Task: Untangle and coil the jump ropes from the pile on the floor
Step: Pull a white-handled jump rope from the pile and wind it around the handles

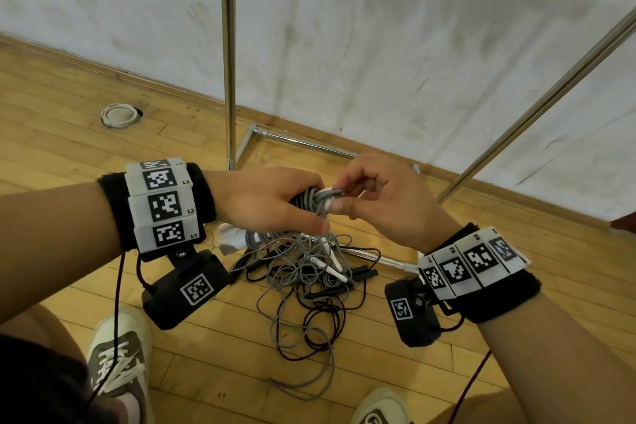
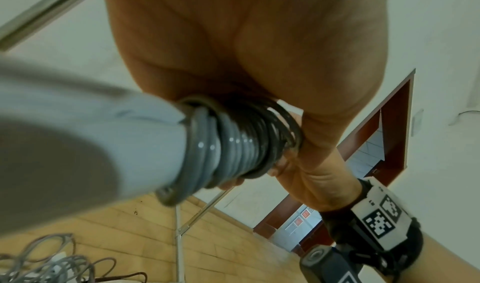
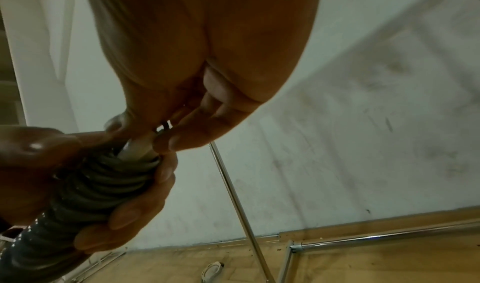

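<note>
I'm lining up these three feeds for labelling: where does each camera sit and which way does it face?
Head: looks down on both forearms, left hand, right hand, shoes, floor pile.
Left wrist: under the palm, looking along the grey coil; the other wrist beyond.
Right wrist: under the palm, toward fingertips at the coil's end.
All share the coil.

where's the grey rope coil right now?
In the head view the grey rope coil is mid-frame, held above the rope pile: the left hand grips it while the right hand pinches its end.
</note>
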A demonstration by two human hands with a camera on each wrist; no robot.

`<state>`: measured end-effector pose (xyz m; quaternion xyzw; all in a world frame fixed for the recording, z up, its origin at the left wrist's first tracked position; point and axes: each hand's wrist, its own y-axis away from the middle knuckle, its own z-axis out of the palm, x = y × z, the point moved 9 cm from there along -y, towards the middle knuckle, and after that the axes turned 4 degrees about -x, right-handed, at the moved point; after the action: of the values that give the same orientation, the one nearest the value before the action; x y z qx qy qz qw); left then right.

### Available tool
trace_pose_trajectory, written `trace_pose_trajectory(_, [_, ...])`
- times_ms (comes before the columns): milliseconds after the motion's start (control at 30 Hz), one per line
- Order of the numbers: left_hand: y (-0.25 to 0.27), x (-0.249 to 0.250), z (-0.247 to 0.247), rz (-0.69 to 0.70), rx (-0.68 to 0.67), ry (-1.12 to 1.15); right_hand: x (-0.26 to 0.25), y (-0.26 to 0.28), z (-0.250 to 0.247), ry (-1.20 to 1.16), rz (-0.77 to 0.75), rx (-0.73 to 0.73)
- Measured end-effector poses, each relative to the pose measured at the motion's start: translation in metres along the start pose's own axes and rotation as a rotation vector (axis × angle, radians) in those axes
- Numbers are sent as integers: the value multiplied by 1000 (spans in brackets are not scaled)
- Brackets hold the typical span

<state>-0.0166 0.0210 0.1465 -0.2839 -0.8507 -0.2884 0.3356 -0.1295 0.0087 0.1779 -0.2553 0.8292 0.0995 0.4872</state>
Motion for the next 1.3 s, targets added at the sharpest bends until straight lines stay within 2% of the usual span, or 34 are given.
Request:
trace_pose_trajectory(133, [2,5,1,22,21,-52,-4,2,-4,0,-58,71])
trace_pose_trajectory(267, [0,7,-9,9,134,-96,-5,1,-7,53,-78,166])
trace_pose_trajectory(367, [-1,9,-15,23,210,-124,-3,0,-5,44,-82,172])
trace_pose_trajectory(633, [0,13,-16,29,295,-392,14,-1,-4,-184,96,144])
trace_pose_trajectory(800, [-1,13,-14,28,292,-518,18,-5,-1,-44,170,107])
trace_pose_trajectory(900, [0,10,-16,24,296,-454,14,-7,-2,30,154,144])
trace_pose_trajectory(1167, [-1,9,-34,87,366,-327,4,-8,-7,-181,115,231])
trace_pose_trajectory(1233, [-2,7,-33,94,335,-260,-1,-9,-7,-208,99,225])
trace_pose_trajectory(1300, [-2,5,-25,106,247,-174,-6,-9,-6,-210,86,189])
